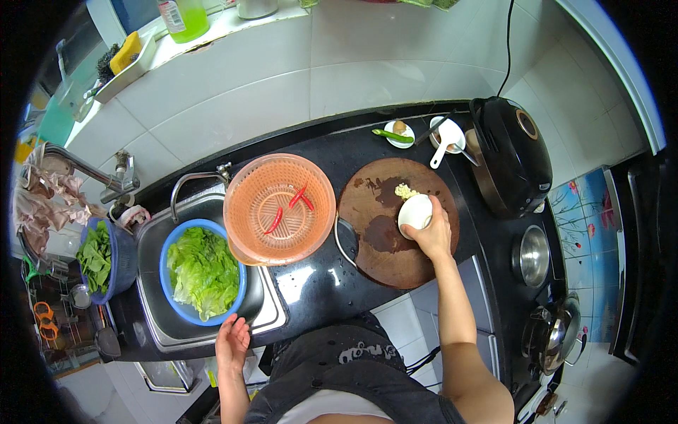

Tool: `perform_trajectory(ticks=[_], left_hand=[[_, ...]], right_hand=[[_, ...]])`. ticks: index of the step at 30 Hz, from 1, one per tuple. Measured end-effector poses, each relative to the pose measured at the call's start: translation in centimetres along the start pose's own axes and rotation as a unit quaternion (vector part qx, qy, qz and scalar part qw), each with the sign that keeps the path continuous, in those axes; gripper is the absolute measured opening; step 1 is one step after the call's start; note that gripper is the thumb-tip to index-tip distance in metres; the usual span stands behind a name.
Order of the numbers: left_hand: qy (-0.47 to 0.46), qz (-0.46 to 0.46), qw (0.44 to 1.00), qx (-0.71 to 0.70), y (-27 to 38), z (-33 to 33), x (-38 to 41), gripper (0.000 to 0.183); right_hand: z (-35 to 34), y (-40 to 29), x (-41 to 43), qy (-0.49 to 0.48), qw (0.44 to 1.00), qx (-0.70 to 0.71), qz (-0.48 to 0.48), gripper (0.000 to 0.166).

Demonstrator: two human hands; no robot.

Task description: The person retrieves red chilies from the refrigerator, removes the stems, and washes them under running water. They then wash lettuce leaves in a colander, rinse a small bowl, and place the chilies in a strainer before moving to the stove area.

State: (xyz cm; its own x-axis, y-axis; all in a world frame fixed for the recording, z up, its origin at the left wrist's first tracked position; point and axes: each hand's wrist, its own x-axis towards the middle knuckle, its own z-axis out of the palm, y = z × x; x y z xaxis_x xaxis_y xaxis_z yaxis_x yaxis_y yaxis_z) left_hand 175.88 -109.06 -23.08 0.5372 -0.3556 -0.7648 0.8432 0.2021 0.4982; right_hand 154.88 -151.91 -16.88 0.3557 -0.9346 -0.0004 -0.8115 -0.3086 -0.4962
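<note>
My right hand [435, 229] grips a small white bowl [412, 216] by its rim over the round wooden chopping board [392, 265]. Chopped garlic [405, 191] lies in a little heap on the board, just beyond the bowl. Wet dark patches mark the wood. At the sink's front edge, my left hand [233, 339] is empty, its fingers loosely bent beside a blue basin [166, 281] of leaf lettuce [204, 270]. Between the two hands sits an orange plastic colander [241, 212] with red chillies [274, 221] in it.
Behind the board are a saucer with a green chilli [392, 136] and a bowl with a white spoon [440, 151]. A black rice cooker [511, 159] stands to the right, near a steel bowl [534, 256]. Left of the sink [153, 318] is a basket of greens [98, 259], under a faucet [119, 186].
</note>
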Motion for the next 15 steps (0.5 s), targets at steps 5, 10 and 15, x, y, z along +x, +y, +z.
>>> perform_trajectory(ticks=[5, 10, 15], left_hand=[[0.002, 0.015, 1.0, -0.004, 0.4, 0.5, 0.1, 0.027], [0.005, 0.022, 1.0, -0.01, 0.5, 0.3, 0.0, 0.027], [0.017, 0.02, 0.999, -0.023, 0.3, 0.0, -0.4, 0.026]], right_hand=[[0.7, -1.1, 2.1, 0.017, 1.0, -0.003, -0.006, 0.087], [0.3, -1.8, 3.3, -0.021, 0.999, -0.027, 0.0, 0.087], [-1.5, -2.4, 2.2, -0.041, 0.999, -0.026, 0.016, 0.087]])
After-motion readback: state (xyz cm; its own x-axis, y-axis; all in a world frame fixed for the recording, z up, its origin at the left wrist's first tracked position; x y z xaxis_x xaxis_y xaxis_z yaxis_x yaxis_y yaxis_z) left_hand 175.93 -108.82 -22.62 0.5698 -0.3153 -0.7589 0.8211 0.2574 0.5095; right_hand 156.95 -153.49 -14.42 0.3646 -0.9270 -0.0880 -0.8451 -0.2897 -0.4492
